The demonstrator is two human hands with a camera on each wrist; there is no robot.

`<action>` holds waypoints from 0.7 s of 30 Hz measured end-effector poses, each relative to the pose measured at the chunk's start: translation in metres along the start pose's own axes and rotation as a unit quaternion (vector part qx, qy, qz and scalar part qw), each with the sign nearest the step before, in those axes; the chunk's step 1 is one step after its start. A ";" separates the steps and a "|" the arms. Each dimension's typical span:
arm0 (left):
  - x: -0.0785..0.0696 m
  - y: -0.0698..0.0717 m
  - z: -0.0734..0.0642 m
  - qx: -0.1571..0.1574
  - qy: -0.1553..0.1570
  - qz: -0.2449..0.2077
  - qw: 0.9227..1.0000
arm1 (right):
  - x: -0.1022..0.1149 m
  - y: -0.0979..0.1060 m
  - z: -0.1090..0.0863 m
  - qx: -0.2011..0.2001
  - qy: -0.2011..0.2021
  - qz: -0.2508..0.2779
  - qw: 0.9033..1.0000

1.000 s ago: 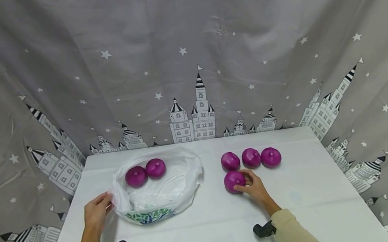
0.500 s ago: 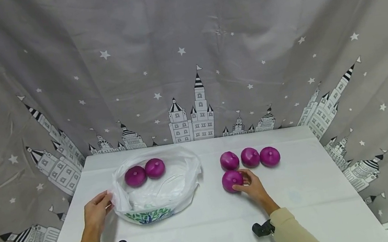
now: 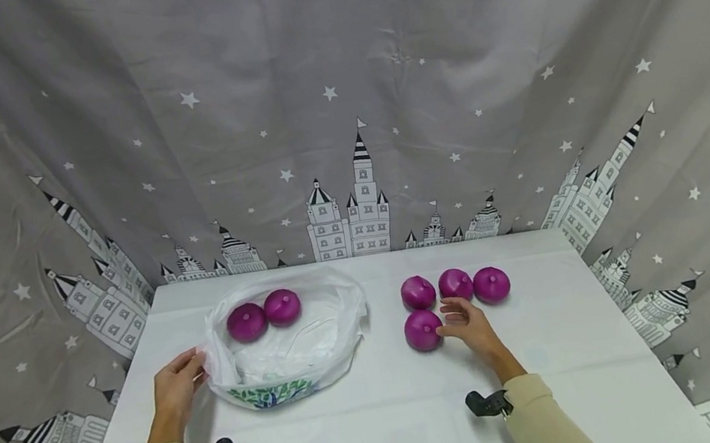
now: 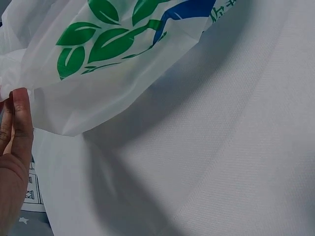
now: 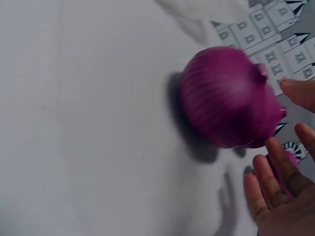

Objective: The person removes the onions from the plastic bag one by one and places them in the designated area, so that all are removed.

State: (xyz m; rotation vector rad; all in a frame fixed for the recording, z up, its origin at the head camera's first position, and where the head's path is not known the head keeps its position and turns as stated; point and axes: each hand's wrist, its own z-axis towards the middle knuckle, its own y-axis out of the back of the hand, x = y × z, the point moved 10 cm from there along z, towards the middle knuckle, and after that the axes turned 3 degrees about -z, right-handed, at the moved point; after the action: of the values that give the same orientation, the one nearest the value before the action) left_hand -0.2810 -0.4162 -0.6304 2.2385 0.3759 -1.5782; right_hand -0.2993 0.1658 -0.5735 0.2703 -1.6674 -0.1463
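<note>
Head view: taking the white plastic bag (image 3: pixel 332 374) as the landmark, the onion that matters (image 3: pixel 421 332) sits on the table just off the bag's right side. The right hand (image 3: pixel 469 325) is one step further out, so the onion lies between bag and hand. Right hand's way nearer; the left hand (image 3: pixel 176 386) is over at the bag's opposite edge. Thing's basically round, so no real long axis to line up with. Three more onions (image 3: pixel 455 284) sit in a row to the right of the bag, further from the person, and two purple ones (image 3: pixel 247 322) are inside it.

Left wrist view: finger and thumb look pinched on the bag's edge, though the thumb's mostly hidden.

Right wrist view: fingers spread, thumb well apart from them, gripping nothing. The onion's just beyond the fingertips, nub toward the hand. Can't tell from the head view whether the thumb's actually touching it.
</note>
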 end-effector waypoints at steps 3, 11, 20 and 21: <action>0.001 0.000 0.001 0.000 0.000 0.007 1.000 | 0.008 0.003 0.003 -0.006 -0.011 0.020 1.000; 0.002 -0.001 0.002 0.006 0.005 0.015 1.000 | 0.041 -0.010 0.008 0.009 0.015 0.061 0.998; 0.003 -0.001 0.005 0.010 0.002 0.010 1.000 | 0.063 -0.050 0.021 0.023 0.032 0.099 0.994; 0.003 -0.001 0.005 0.012 0.002 0.011 1.000 | 0.063 -0.054 0.023 0.023 0.030 0.100 0.994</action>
State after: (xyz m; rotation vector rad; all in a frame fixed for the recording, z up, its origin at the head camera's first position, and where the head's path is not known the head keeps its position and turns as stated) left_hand -0.2845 -0.4178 -0.6349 2.2566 0.3335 -1.5755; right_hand -0.3236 0.0957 -0.5290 0.1398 -1.6283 0.0499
